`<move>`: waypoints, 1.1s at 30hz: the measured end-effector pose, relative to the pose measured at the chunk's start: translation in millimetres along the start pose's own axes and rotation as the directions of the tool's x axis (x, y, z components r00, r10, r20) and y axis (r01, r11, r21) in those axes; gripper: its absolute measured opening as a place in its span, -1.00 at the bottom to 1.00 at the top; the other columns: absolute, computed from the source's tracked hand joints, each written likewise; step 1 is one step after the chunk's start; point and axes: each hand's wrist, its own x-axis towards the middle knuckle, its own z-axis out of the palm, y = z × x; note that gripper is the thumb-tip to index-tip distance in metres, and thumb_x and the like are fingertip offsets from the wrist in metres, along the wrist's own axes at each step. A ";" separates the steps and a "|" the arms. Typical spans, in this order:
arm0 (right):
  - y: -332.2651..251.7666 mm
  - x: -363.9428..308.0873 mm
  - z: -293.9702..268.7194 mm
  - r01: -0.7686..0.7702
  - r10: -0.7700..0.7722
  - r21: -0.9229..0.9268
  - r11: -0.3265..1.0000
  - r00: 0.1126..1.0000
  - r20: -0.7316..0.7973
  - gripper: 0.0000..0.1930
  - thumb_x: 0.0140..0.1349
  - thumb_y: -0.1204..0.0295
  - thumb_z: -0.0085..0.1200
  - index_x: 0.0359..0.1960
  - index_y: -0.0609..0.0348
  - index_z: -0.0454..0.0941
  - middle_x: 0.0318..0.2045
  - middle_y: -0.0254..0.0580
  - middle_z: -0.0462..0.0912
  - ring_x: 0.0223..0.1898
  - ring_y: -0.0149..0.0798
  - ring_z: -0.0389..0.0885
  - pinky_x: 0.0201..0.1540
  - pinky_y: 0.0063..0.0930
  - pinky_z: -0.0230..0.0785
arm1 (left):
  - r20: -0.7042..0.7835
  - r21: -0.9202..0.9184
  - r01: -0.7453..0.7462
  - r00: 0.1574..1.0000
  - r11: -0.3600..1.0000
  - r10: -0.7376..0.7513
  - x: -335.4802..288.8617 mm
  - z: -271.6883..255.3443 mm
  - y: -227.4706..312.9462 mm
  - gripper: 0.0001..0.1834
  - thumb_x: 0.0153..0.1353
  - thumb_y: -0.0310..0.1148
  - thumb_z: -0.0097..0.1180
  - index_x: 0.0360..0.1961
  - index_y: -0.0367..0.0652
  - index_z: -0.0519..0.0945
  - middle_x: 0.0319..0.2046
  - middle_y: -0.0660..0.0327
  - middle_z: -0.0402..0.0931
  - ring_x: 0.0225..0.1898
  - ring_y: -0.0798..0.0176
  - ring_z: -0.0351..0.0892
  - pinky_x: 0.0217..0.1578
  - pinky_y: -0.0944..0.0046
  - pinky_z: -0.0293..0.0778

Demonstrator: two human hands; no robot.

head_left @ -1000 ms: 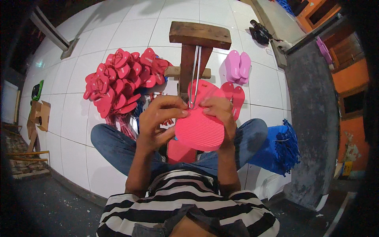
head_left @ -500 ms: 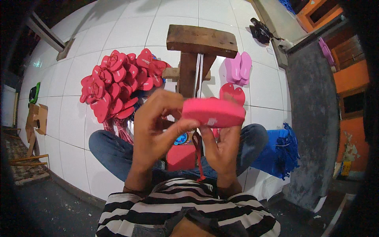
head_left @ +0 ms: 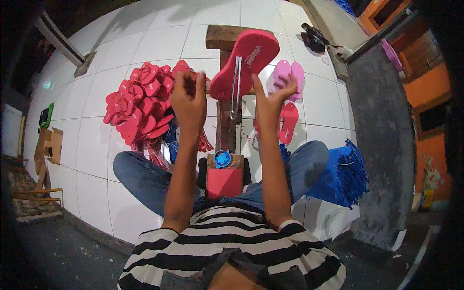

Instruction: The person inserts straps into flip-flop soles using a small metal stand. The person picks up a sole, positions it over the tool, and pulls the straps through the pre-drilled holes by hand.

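A red flip-flop sole is tilted at the wooden stand, with looped pale rods showing across its face. My left hand is raised to the left of the sole, its thumb and finger apart, with dark red showing between them. To the right, my right hand has its fingers spread, its thumb close to the sole's edge; I cannot tell whether it touches. Between my legs, a blue round container sits on the stand's base, behind a red pad.
A heap of red flip-flops lies left, with bundles of red straps below it. Pink soles and a red sole lie right. Blue straps are piled beside my right knee. An opened cardboard box stands far left.
The red sole has gone from between both hands near me to the top of the stand, at the rods. My hands have moved forward and apart, and the dangling red strap is out of sight.
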 end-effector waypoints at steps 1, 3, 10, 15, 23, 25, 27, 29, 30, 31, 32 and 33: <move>16.4 -13.5 -4.2 -0.113 0.111 0.015 0.993 0.991 0.075 0.04 -0.06 0.06 0.36 0.24 0.34 -0.14 0.10 0.18 0.15 0.08 0.05 0.21 0.16 -0.08 0.05 | 0.034 -0.024 0.058 0.998 0.998 -0.057 -15.1 -3.5 -14.3 -0.81 0.20 -0.33 0.15 -0.36 -0.25 0.49 -0.54 0.16 0.50 -0.54 0.26 0.45 -0.49 0.31 0.36; 39.3 -56.8 -3.6 -0.217 0.234 -0.096 0.971 0.947 0.221 -0.27 0.09 0.16 0.24 0.13 0.34 0.13 0.02 0.12 0.32 0.02 0.00 0.36 0.09 -0.14 0.17 | 0.257 0.107 0.046 0.964 0.993 -0.072 -55.7 0.7 -52.9 -0.74 0.28 -0.26 0.04 -0.18 -0.26 0.51 -0.40 0.10 0.54 -0.35 0.29 0.50 -0.35 0.28 0.40; 44.7 -145.3 -33.1 -0.222 0.219 -0.052 0.974 0.846 0.486 -0.79 0.29 0.48 -0.09 -0.12 0.29 0.50 -0.20 -0.06 0.55 -0.14 -0.16 0.54 -0.08 -0.39 0.37 | 0.569 -0.085 0.477 0.744 0.875 -0.350 -123.6 -18.8 -52.6 -0.82 0.24 -0.35 0.13 -0.30 -0.26 0.50 -0.47 0.22 0.52 -0.46 0.46 0.47 -0.49 0.44 0.37; 19.2 -162.8 -50.5 -0.476 0.356 0.073 0.876 0.743 0.567 -0.79 0.29 0.43 -0.04 -0.13 0.30 0.49 -0.25 -0.14 0.56 -0.23 -0.31 0.56 -0.17 -0.49 0.38 | 0.506 -0.041 0.281 0.833 0.959 -0.222 -136.3 -28.0 -74.1 -0.78 0.18 -0.43 0.18 -0.45 -0.27 0.39 -0.61 0.25 0.35 -0.57 0.43 0.35 -0.58 0.32 0.29; 5.6 -136.2 -49.0 -0.507 0.383 0.009 0.862 0.663 0.643 -0.81 0.29 0.36 0.02 -0.20 0.25 0.44 -0.36 -0.31 0.51 -0.30 -0.49 0.47 -0.26 -0.61 0.33 | 0.675 0.125 -0.261 0.730 0.957 0.110 -124.8 -43.6 -53.1 -0.75 0.20 -0.37 0.11 -0.27 -0.33 0.37 -0.30 0.01 0.40 -0.33 0.08 0.46 -0.32 0.15 0.37; 3.0 -132.4 -48.4 -0.486 0.343 0.060 0.872 0.693 0.634 -0.81 0.29 0.36 0.03 -0.21 0.24 0.44 -0.38 -0.33 0.51 -0.33 -0.51 0.46 -0.28 -0.62 0.32 | 0.668 0.050 -0.140 0.741 0.989 0.071 -128.8 -48.5 -49.7 -0.71 0.19 -0.33 0.12 -0.20 -0.33 0.41 -0.24 -0.02 0.41 -0.21 0.03 0.45 -0.22 0.15 0.37; 0.7 -130.0 -48.3 -0.467 0.335 0.035 0.883 0.683 0.649 -0.82 0.28 0.36 0.03 -0.24 0.23 0.45 -0.39 -0.33 0.51 -0.36 -0.51 0.46 -0.30 -0.60 0.33 | 0.671 -0.014 -0.025 0.741 1.000 0.028 -129.5 -50.3 -49.0 -0.68 0.20 -0.30 0.12 -0.15 -0.33 0.44 -0.24 0.00 0.43 -0.17 0.05 0.46 -0.18 0.18 0.39; 2.5 -128.6 -47.1 -0.440 0.332 0.008 0.898 0.691 0.643 -0.83 0.28 0.38 0.04 -0.26 0.23 0.45 -0.40 -0.32 0.51 -0.38 -0.50 0.47 -0.32 -0.58 0.34 | 0.684 -0.057 0.077 0.730 0.995 -0.017 -126.3 -55.6 -51.9 -0.67 0.22 -0.27 0.11 -0.12 -0.33 0.47 -0.28 0.08 0.46 -0.23 0.14 0.50 -0.20 0.25 0.42; 6.7 -128.1 -46.1 -0.422 0.332 -0.007 0.907 0.704 0.628 -0.84 0.27 0.39 0.05 -0.27 0.23 0.45 -0.41 -0.32 0.51 -0.39 -0.50 0.48 -0.32 -0.56 0.35 | 0.663 -0.051 0.221 0.737 0.974 -0.132 -126.3 -58.1 -56.6 -0.68 0.24 -0.27 0.10 -0.13 -0.32 0.48 -0.30 0.12 0.48 -0.27 0.20 0.51 -0.25 0.28 0.43; 9.2 -126.3 -45.7 -0.403 0.331 -0.022 0.915 0.716 0.614 -0.85 0.26 0.39 0.05 -0.28 0.23 0.45 -0.41 -0.32 0.51 -0.40 -0.49 0.49 -0.33 -0.55 0.36 | 0.641 -0.049 0.360 0.727 0.932 -0.247 -127.4 -60.3 -64.6 -0.69 0.25 -0.27 0.09 -0.13 -0.32 0.50 -0.32 0.16 0.50 -0.31 0.25 0.51 -0.29 0.31 0.44; 9.3 -118.5 -47.7 -0.398 0.375 -0.090 0.913 0.732 0.569 -0.84 0.25 0.38 0.05 -0.27 0.23 0.46 -0.40 -0.22 0.53 -0.36 -0.37 0.51 -0.30 -0.47 0.36 | 0.617 -0.053 0.488 0.702 0.871 -0.356 -125.2 -62.9 -70.2 -0.70 0.27 -0.27 0.08 -0.14 -0.32 0.51 -0.35 0.19 0.52 -0.35 0.31 0.52 -0.34 0.35 0.44; 9.0 -107.2 -53.3 -0.393 0.416 -0.159 0.905 0.745 0.521 -0.82 0.24 0.36 0.05 -0.27 0.23 0.46 -0.38 -0.13 0.55 -0.33 -0.26 0.54 -0.28 -0.39 0.36 | 0.542 -0.074 0.504 0.745 0.860 -0.390 -117.0 -68.5 -69.7 -0.72 0.29 -0.29 0.05 -0.13 -0.31 0.52 -0.36 0.21 0.53 -0.36 0.35 0.52 -0.36 0.37 0.46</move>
